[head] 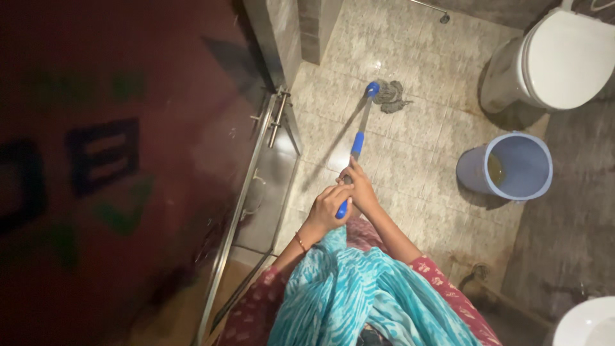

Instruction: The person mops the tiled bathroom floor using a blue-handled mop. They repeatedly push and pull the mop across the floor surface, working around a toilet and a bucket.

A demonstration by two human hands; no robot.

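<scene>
The person is standing in a bathroom doorway and holding one mop [359, 144] out over the tiled floor [423, 154]. Both hands are closing round the near end of its silver and blue handle: the left hand [328, 208] is wrapping the blue grip at the very end, fingers curled fully about it, and the right hand [360, 187] is sitting just ahead of it, touching it, fingers likewise folded round the shaft. Stacked like this, the two hands are giving leverage over a long pole, the rear one steering and the front one pressing down.

The handle is slanting away from the body so that the grey string head [391, 97] is lying flat on the tiles, well out in the middle of the floor, near the toilet [567, 61] but apart from it. One blue bucket [516, 166] is standing upright to the right of the mop, within easy reach of the head; it is probably holding some murky liquid, though the light is too dim to be sure. One toilet is showing, and the rim of one white basin [586, 323] is showing at the lower right. A metal-framed door [256, 160] is standing to the left.
</scene>
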